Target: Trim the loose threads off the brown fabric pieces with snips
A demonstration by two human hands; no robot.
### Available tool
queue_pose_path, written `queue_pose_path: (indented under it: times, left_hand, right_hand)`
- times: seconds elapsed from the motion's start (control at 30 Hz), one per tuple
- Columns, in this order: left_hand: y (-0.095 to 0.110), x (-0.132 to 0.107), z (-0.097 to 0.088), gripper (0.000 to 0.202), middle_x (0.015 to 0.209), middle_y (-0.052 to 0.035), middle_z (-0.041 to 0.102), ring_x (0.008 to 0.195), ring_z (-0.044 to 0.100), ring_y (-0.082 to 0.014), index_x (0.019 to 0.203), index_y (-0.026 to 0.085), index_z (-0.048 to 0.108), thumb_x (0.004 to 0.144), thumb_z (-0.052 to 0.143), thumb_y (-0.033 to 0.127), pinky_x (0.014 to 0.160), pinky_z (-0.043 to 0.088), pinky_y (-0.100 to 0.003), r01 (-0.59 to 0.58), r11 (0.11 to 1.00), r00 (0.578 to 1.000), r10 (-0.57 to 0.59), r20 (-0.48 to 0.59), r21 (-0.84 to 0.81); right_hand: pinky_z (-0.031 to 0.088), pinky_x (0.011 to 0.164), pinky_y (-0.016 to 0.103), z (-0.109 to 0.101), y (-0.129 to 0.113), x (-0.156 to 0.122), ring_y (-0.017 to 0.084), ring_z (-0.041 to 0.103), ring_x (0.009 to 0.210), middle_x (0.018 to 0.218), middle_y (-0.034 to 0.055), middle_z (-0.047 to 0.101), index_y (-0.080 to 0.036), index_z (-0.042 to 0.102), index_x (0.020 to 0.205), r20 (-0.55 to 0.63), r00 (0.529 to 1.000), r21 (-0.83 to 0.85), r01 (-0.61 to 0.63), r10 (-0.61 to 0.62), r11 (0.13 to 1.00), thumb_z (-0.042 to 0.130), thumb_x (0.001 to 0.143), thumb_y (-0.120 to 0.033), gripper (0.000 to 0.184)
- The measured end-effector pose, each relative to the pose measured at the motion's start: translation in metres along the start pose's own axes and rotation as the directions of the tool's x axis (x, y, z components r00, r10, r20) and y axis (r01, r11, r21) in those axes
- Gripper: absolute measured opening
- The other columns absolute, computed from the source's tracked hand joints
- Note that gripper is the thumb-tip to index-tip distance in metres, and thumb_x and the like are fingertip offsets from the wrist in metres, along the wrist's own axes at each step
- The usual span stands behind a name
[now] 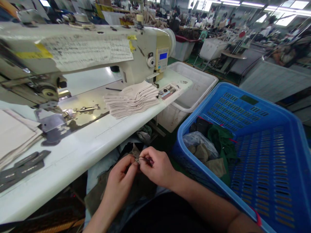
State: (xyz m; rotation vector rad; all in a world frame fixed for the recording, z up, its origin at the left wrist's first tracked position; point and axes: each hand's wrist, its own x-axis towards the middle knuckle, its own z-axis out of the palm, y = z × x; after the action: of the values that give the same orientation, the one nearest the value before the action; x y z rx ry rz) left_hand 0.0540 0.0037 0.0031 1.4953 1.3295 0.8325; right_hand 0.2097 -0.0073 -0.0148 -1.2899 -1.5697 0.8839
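Both my hands meet low in my lap, below the front edge of the white sewing table (pixel 80 152). My left hand (pixel 120 181) is closed in a pinch on the edge of an olive-grey fabric piece (pixel 134 152). My right hand (pixel 156 166) is also closed in a pinch, on a small thing at the same spot on the fabric; I cannot make out what it is. The fabric drapes down over my lap under the hands.
An industrial sewing machine (pixel 85 55) stands on the table, with a stack of beige fabric pieces (pixel 132 98) beside it and dark strips (pixel 21 166) at the left. A blue slotted basket (pixel 255 145) with cloth sits at my right, a white bin (pixel 194 87) beyond. People work far off.
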Motion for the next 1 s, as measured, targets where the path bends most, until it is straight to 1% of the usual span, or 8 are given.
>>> queue_pose_path:
  times: [0.07, 0.17, 0.3, 0.4, 0.53, 0.63, 0.77, 1.0]
  left_hand:
    - [0.002, 0.000, 0.002, 0.023, 0.067, -0.0005, 0.060, 0.069, 0.060, -0.0178, 0.065, 0.019, 0.066, 0.079, 0.064, 0.037, 0.067, 0.050, -0.027, 0.155, 0.963, 0.988, -0.147, 0.050, -0.222]
    - [0.002, -0.001, 0.008, 0.022, 0.090, -0.0054, 0.068, 0.082, 0.064, -0.0200, 0.077, 0.016, 0.075, 0.075, 0.070, 0.038, 0.076, 0.055, -0.029, 0.290, 0.822, 0.955, -0.283, 0.092, -0.490]
    - [-0.007, -0.002, 0.011, 0.025, 0.119, -0.0074, 0.065, 0.101, 0.064, -0.0227, 0.068, 0.018, 0.073, 0.079, 0.070, 0.041, 0.085, 0.055, -0.029, 0.145, 0.887, 0.978, -0.195, -0.071, -0.438]
    - [-0.013, -0.002, 0.007, 0.035, 0.128, -0.0084, 0.066, 0.121, 0.059, -0.0279, 0.058, 0.020, 0.066, 0.087, 0.064, 0.041, 0.099, 0.050, -0.036, -0.031, 0.988, 0.995, 0.015, -0.101, -0.154]
    - [-0.015, 0.000, 0.003, 0.033, 0.113, -0.0098, 0.071, 0.094, 0.067, -0.0220, 0.070, 0.021, 0.066, 0.095, 0.052, 0.038, 0.083, 0.057, -0.035, -0.117, 0.993, 0.993, 0.117, 0.015, 0.002]
    - [-0.017, 0.001, 0.004, 0.023, 0.106, -0.0082, 0.069, 0.098, 0.066, -0.0218, 0.082, 0.022, 0.065, 0.096, 0.050, 0.034, 0.088, 0.056, -0.036, -0.229, 0.962, 0.972, 0.235, -0.023, 0.148]
    - [-0.023, 0.002, 0.004, 0.019, 0.109, -0.0084, 0.066, 0.104, 0.065, -0.0224, 0.089, 0.022, 0.064, 0.097, 0.049, 0.031, 0.095, 0.055, -0.038, -0.322, 0.901, 0.936, 0.349, -0.043, 0.292]
    - [-0.025, 0.001, 0.004, 0.020, 0.111, -0.0082, 0.064, 0.105, 0.066, -0.0223, 0.092, 0.022, 0.064, 0.098, 0.048, 0.031, 0.096, 0.055, -0.038, -0.341, 0.873, 0.926, 0.376, -0.037, 0.348]
  right_hand:
    - [0.041, 0.057, 0.024, 0.001, -0.004, 0.003, 0.012, 0.053, 0.059, 0.068, -0.0029, 0.058, -0.021, 0.058, 0.080, -0.033, 0.985, 0.245, -0.158, 0.171, 0.957, 0.059, 0.083, -0.028, 0.008]
    - [0.029, 0.046, 0.021, 0.005, -0.007, 0.006, 0.008, 0.035, 0.047, 0.056, -0.0088, 0.045, -0.021, 0.053, 0.078, 0.055, 0.911, 0.574, -0.364, 0.408, 0.734, 0.062, 0.079, -0.036, 0.017]
    - [0.014, 0.040, 0.021, 0.009, -0.005, 0.008, 0.005, 0.018, 0.042, 0.052, -0.0129, 0.037, -0.021, 0.052, 0.082, 0.229, 0.819, 0.719, -0.506, 0.526, 0.476, 0.065, 0.076, -0.041, 0.025]
    - [0.027, 0.044, 0.020, 0.009, 0.001, 0.010, 0.007, 0.035, 0.047, 0.059, -0.0085, 0.047, -0.020, 0.056, 0.082, 0.153, 0.876, 0.611, -0.448, 0.458, 0.653, 0.067, 0.079, -0.039, 0.023]
    - [0.046, 0.064, 0.026, 0.004, 0.009, 0.008, 0.013, 0.056, 0.068, 0.077, -0.0020, 0.060, -0.019, 0.059, 0.092, 0.016, 0.932, 0.380, -0.340, 0.361, 0.860, 0.067, 0.084, -0.035, 0.019]
    - [0.048, 0.072, 0.030, -0.002, 0.006, 0.001, 0.016, 0.059, 0.073, 0.081, -0.0009, 0.062, -0.020, 0.052, 0.110, -0.049, 0.956, 0.217, -0.271, 0.288, 0.938, 0.059, 0.094, -0.038, 0.025]
    - [0.046, 0.071, 0.031, -0.009, -0.007, -0.005, 0.017, 0.058, 0.072, 0.078, -0.0014, 0.058, -0.022, 0.049, 0.105, 0.083, 0.981, 0.086, -0.183, 0.176, 0.979, 0.040, 0.104, -0.035, 0.015]
    - [0.044, 0.066, 0.028, -0.009, -0.010, 0.000, 0.016, 0.056, 0.065, 0.069, -0.0035, 0.055, -0.023, 0.048, 0.092, 0.184, 0.949, 0.062, -0.273, 0.258, 0.960, 0.044, 0.102, -0.030, 0.013]
